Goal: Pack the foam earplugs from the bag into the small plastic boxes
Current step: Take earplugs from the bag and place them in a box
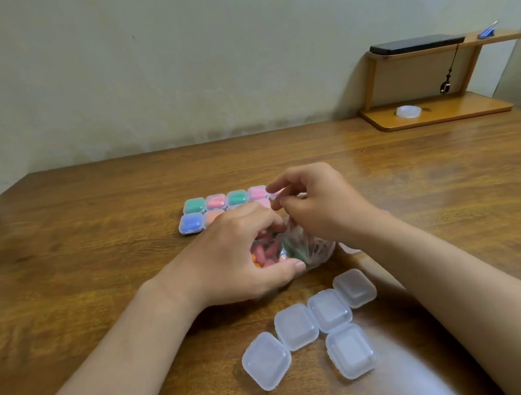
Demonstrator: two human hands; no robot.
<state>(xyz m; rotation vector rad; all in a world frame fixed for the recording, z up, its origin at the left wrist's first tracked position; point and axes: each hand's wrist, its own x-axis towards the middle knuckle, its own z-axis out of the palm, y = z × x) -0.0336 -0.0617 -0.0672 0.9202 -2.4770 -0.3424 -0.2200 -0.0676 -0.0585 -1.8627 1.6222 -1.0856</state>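
A clear plastic bag of coloured foam earplugs lies in the middle of the wooden table. My left hand curls round the bag's left side, thumb pressed on its near edge. My right hand pinches the bag's top between its fingertips. Behind the hands stand two rows of shut small boxes filled with green, pink, orange and blue earplugs, partly hidden by my hands. Several clear boxes holding nothing sit shut near the table's front.
A small wooden shelf stands at the back right against the wall, with a dark phone on top, a blue clip, a hanging strap and a roll of clear tape.
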